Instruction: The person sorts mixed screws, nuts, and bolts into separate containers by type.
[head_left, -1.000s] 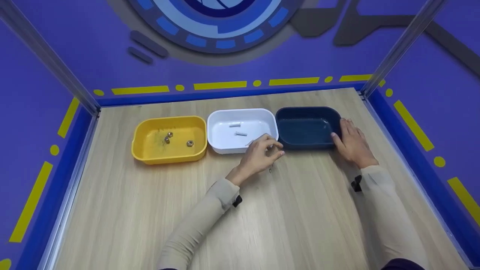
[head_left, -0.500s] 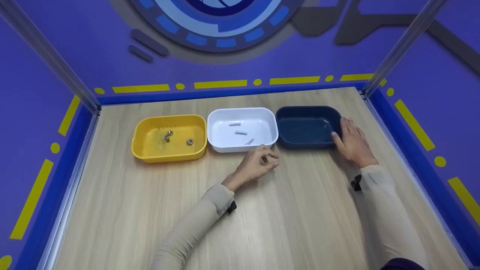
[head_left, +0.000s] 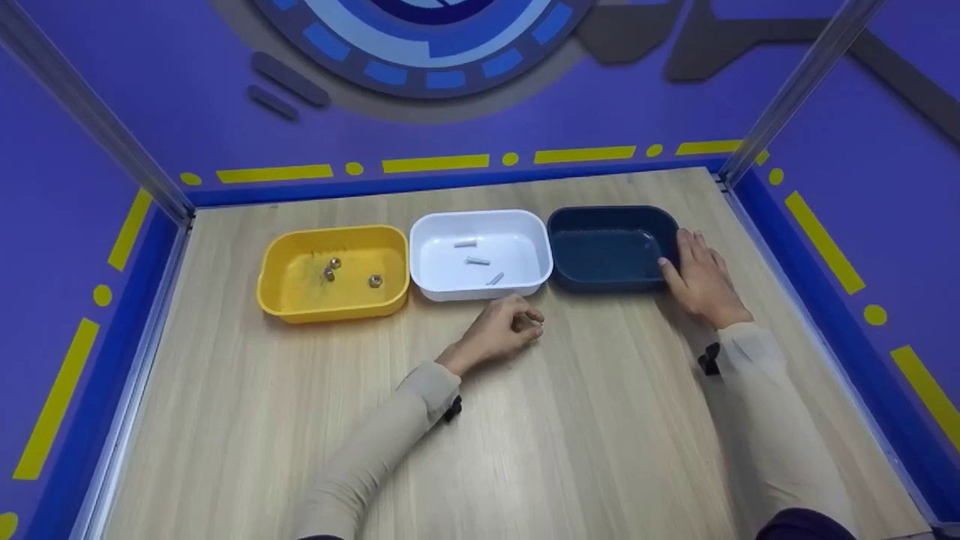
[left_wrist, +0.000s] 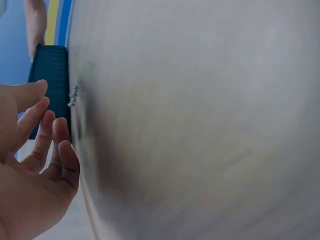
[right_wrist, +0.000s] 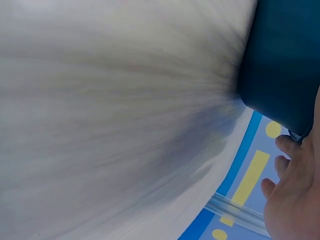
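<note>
Left wrist view shows a small screw [left_wrist: 73,96] lying on the table [left_wrist: 200,125], just ahead of the left hand [left_wrist: 30,170], whose fingers are loosely curled and empty. It seems to point toward the dark blue tub [left_wrist: 50,80], which the right hand [head_left: 701,281] touches with flat fingers

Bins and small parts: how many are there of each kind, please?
Bins: 3, yellow, white, dark blue
Nuts in the yellow bin: 3
Screws in the white bin: 3
Screw on the table: 1
Total: 10
</note>
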